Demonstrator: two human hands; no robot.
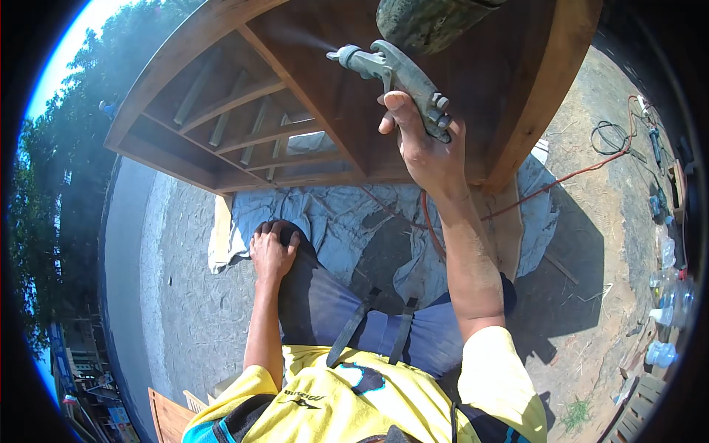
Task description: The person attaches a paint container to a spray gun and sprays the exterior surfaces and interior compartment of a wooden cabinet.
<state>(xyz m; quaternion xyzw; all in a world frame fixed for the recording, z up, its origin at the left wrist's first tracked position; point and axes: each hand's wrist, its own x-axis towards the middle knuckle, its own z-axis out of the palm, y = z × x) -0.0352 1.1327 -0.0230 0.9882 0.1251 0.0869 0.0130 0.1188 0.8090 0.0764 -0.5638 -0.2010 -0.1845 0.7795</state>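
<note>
My right hand (427, 144) is wrapped round a metal spray gun (399, 77), raised in front of the wooden furniture piece. A fine mist leaves the nozzle toward the upper left, and a dark, stained cup (436, 22) is at the gun's top. The brown wooden frame (310, 96) has a curved outer edge, a diagonal board and several slats on the left. My left hand (273, 251) rests on my knee, its fingers bent over the dark cloth; nothing shows in it.
White cloth sheets (325, 214) lie on the ground under the furniture. A red hose (546, 186) runs behind my right forearm to the right. Plastic bottles (662, 354) and a slatted crate (641, 410) stand at the far right. A wooden panel (168, 417) lies at lower left.
</note>
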